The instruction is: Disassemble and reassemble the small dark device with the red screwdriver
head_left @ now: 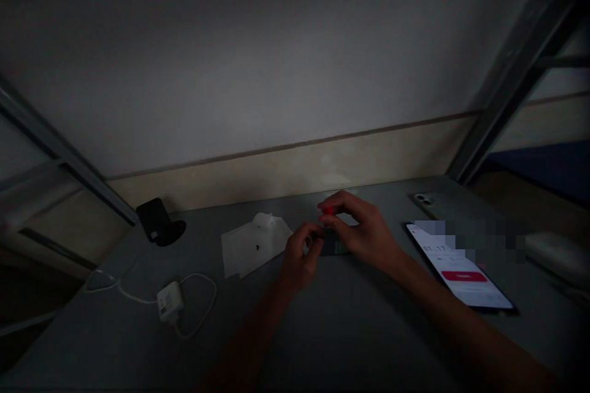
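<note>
My right hand [362, 230] pinches a small red piece [327, 210] between thumb and fingers; its kind is too dim to tell. Close below it on the left, my left hand [302, 255] has thumb and forefinger drawn together. What that pinch holds, if anything, is hidden. Under both hands lies a dark flat rectangular thing [340, 248], partly covered by them. To the left of my left hand are white sheets of paper [244, 253] with a small white item [263, 220] on top.
At the right lie a tablet-like device with a lit screen [461, 276] and a phone [424, 199] behind it. On the left are a white charger [170, 301] with its cable and a black stand [159, 221]. A wall [276, 172] bounds the grey table [322, 331].
</note>
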The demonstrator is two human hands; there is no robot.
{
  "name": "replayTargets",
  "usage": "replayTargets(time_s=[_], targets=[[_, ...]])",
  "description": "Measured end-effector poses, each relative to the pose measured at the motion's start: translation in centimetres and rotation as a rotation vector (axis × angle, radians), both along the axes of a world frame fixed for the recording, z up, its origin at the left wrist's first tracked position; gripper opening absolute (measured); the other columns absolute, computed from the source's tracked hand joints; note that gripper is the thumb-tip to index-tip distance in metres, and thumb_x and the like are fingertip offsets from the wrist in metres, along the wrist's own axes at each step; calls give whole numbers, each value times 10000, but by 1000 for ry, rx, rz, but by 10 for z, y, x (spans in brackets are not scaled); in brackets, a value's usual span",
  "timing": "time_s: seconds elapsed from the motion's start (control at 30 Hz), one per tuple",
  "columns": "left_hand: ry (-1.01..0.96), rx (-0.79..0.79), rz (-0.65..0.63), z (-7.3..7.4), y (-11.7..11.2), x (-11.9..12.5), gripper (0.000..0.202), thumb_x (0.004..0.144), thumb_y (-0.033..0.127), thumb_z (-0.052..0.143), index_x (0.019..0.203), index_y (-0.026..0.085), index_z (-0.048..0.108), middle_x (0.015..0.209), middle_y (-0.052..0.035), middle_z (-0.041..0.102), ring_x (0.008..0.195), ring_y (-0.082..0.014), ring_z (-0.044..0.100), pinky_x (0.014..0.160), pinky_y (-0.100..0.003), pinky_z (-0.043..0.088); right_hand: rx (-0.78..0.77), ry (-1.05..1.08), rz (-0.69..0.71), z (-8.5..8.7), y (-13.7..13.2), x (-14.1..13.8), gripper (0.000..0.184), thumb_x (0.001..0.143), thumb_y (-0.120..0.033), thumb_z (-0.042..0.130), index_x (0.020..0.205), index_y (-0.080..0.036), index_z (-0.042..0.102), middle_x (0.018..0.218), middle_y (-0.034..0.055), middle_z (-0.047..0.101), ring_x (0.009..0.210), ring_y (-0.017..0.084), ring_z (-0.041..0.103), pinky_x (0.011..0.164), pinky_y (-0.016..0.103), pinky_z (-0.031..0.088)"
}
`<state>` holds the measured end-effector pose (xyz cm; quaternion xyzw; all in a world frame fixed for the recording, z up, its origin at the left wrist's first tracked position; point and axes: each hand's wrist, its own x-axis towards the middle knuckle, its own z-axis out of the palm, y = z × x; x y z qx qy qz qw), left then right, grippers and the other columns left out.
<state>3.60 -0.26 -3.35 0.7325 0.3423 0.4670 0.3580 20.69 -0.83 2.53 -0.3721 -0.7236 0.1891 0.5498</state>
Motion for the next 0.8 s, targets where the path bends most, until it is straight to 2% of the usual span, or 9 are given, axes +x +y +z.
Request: replayTargets(time_s=[0.07, 0.13, 0.23, 0.33, 0.47, 0.57, 0.7, 0.8], targets=[[-7, -5, 15, 1, 1, 1, 138, 939, 301, 516, 961, 187, 591, 905, -37, 615, 851, -187, 554, 794, -309, 424, 28, -80, 43, -2, -1, 0, 221, 965, -202, 529, 1145, -223, 656, 1064, 74, 717, 941, 196, 691, 830, 348, 559], [-2, -5, 17, 2, 1, 1, 144, 944, 302, 519, 979, 188, 600, 917, -37, 630, 853, -187, 562, 794, -310, 427, 31, -107, 63, -3, -2, 0, 275, 993, -192, 465, 1202, -232, 640, 1109, 78, 717, 972, 193, 694, 835, 339, 562], [12, 0, 14, 0, 2, 2, 158, 954, 295, 518, 1027, 188, 608, 960, -44, 655, 870, -187, 574, 790, -309, 430, -10, -28, 38, -5, -4, -3, 181, 969, -207, 520, 1097, -218, 648, 987, 61, 733, 867, 183, 710, 748, 307, 571], [23, 11, 21, -4, 4, 1, 166, 965, 317, 518, 994, 180, 606, 934, -43, 656, 864, -185, 577, 774, -303, 431, -37, 68, 27, -6, -3, -7, 68, 923, -225, 603, 984, -205, 625, 853, 35, 715, 767, 173, 700, 698, 295, 569], [68, 63, 49, -9, 7, -2, 189, 972, 342, 517, 982, 177, 609, 909, -38, 649, 827, -173, 568, 754, -291, 428, -47, 105, 6, -11, 1, -13, 88, 901, -239, 639, 978, -201, 615, 822, 25, 703, 736, 166, 693, 687, 293, 566], [135, 109, 74, -10, 12, -6, 161, 974, 299, 511, 1013, 187, 620, 973, -50, 670, 862, -175, 586, 767, -288, 439, -58, 115, -23, -13, 2, -14, 139, 897, -268, 657, 1018, -207, 624, 865, 36, 712, 775, 176, 702, 714, 303, 567], [215, 194, 97, -3, 19, -13, 154, 965, 239, 513, 1050, 208, 638, 1126, -77, 684, 1018, -197, 617, 856, -305, 465, -62, 202, -89, -8, 6, -4, 164, 938, -298, 608, 1079, -215, 604, 818, 14, 689, 744, 168, 692, 741, 314, 550], [352, 242, 162, 12, 24, -30, 184, 948, 248, 540, 1086, 216, 658, 1100, -85, 694, 999, -203, 626, 887, -320, 475, -109, 155, -49, -3, 11, 11, 168, 986, -314, 523, 1102, -212, 590, 735, -10, 640, 680, 156, 648, 663, 287, 507]])
